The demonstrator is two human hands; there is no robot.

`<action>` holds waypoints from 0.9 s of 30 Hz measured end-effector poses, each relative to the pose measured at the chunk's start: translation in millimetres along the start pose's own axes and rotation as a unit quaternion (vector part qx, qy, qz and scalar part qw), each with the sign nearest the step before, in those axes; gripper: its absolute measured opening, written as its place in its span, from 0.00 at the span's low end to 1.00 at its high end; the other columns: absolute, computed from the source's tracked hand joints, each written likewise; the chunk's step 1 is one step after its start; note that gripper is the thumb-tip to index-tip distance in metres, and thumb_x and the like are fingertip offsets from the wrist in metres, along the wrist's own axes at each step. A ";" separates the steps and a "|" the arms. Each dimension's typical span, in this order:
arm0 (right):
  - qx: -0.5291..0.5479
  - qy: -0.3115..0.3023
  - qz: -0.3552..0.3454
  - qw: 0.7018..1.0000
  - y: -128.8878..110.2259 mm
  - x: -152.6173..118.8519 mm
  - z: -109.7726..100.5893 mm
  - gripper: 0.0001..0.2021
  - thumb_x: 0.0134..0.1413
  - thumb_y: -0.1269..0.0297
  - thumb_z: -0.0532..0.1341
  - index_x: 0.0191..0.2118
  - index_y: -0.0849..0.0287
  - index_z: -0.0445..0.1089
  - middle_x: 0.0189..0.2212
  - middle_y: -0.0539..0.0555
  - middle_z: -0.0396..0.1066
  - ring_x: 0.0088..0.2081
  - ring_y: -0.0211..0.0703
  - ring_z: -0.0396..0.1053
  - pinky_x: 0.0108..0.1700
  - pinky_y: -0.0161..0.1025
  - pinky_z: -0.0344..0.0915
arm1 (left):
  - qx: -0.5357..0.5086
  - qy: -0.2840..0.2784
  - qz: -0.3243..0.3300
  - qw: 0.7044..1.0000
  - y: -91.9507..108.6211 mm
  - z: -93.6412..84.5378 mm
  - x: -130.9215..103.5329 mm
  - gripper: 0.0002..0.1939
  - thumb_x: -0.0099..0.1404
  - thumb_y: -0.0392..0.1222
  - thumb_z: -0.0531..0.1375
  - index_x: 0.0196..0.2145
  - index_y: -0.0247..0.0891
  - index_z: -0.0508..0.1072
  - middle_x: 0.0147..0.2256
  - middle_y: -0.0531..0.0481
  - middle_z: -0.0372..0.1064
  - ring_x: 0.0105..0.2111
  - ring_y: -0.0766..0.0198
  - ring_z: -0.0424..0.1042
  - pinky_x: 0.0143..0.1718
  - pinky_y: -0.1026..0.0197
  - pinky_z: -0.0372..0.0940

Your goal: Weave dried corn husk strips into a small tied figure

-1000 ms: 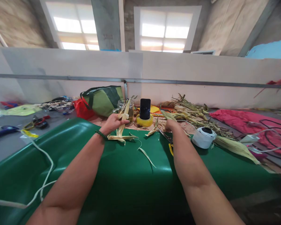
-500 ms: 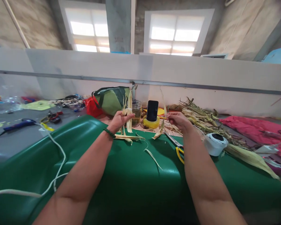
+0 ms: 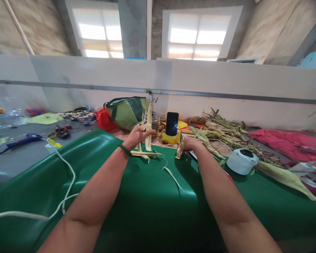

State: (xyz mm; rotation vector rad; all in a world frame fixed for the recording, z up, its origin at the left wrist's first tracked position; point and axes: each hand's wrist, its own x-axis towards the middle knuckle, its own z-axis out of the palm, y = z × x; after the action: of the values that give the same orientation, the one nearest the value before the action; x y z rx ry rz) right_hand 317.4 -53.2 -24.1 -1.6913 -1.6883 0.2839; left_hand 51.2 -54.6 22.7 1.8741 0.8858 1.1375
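Observation:
My left hand [image 3: 137,136] is closed around upright strips of dry corn husk [image 3: 148,135], a green bead bracelet at its wrist. Just below it, more husk strips [image 3: 147,154] lie on the green mat. My right hand [image 3: 190,144] reaches down to the mat, with its fingers closed on a small curled piece of dry husk [image 3: 179,151]. Partly covered by the right forearm are the scissors [image 3: 193,156]. One thin husk shred [image 3: 173,178] rests between the two arms.
Behind the hands stand a phone [image 3: 172,123] on a yellow tape roll [image 3: 170,137], a glass jar [image 3: 155,121] and a green bag [image 3: 127,111]. To the right are a white roll [image 3: 241,162] and a husk pile [image 3: 223,130]. A white cable [image 3: 68,168] crosses the left side.
My right hand has lowered and moved left from a raised thin strip, which no longer shows, to the curled husk piece. My left hand stays almost in place, its index finger more extended.

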 end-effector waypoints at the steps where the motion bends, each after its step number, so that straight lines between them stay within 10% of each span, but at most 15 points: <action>1: -0.014 -0.008 0.023 1.000 -4.1 -1.0 -3.3 0.16 0.28 0.64 0.72 0.10 0.57 0.62 0.09 0.52 0.62 0.20 0.45 0.66 0.24 0.38 0.59 | -0.003 -0.007 -0.001 1.000 0.1 0.3 -0.4 0.19 0.49 0.54 0.63 0.20 0.34 0.68 0.15 0.59 0.47 0.18 0.73 0.48 0.20 0.66 0.45; 5: -0.041 -0.024 0.043 0.998 -37.8 -10.6 -11.6 0.18 0.40 0.53 0.66 0.13 0.58 0.64 0.13 0.53 0.65 0.22 0.41 0.66 0.25 0.35 0.58 | -0.028 -0.053 0.004 0.998 0.2 2.9 -3.0 0.28 0.54 0.61 0.58 0.34 0.28 0.76 0.15 0.60 0.44 0.18 0.73 0.45 0.20 0.66 0.42; 12: 0.259 -0.164 -0.099 0.947 -102.1 -39.3 30.2 0.13 0.45 0.55 0.60 0.28 0.61 0.71 0.20 0.47 0.68 0.17 0.32 0.61 0.21 0.31 0.58 | -0.074 -0.116 0.005 0.990 3.0 8.6 -6.6 0.36 0.54 0.67 0.55 0.39 0.26 0.74 0.16 0.58 0.50 0.18 0.72 0.49 0.20 0.65 0.45; 22: 0.041 0.102 -0.143 0.984 -103.9 -49.5 36.8 0.12 0.51 0.59 0.55 0.20 0.58 0.64 0.19 0.49 0.67 0.21 0.36 0.62 0.26 0.33 0.55 | 0.031 0.020 0.082 0.996 -6.3 14.0 4.0 0.17 0.49 0.51 0.63 0.19 0.35 0.66 0.20 0.55 0.60 0.24 0.68 0.59 0.28 0.65 0.56; 27: -0.001 0.136 -0.131 0.982 -106.5 -52.9 34.4 0.11 0.51 0.61 0.54 0.21 0.58 0.64 0.20 0.51 0.69 0.24 0.37 0.64 0.29 0.33 0.57 | 0.045 -0.021 0.102 0.994 -6.4 12.7 3.0 0.13 0.51 0.48 0.61 0.22 0.34 0.68 0.22 0.53 0.63 0.26 0.67 0.62 0.29 0.66 0.57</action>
State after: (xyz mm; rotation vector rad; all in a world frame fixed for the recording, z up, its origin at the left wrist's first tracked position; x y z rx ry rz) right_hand 206.9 -103.9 -0.4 -1.4143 -1.6779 -0.0717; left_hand 62.8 -52.2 14.3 2.0930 0.7460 1.1909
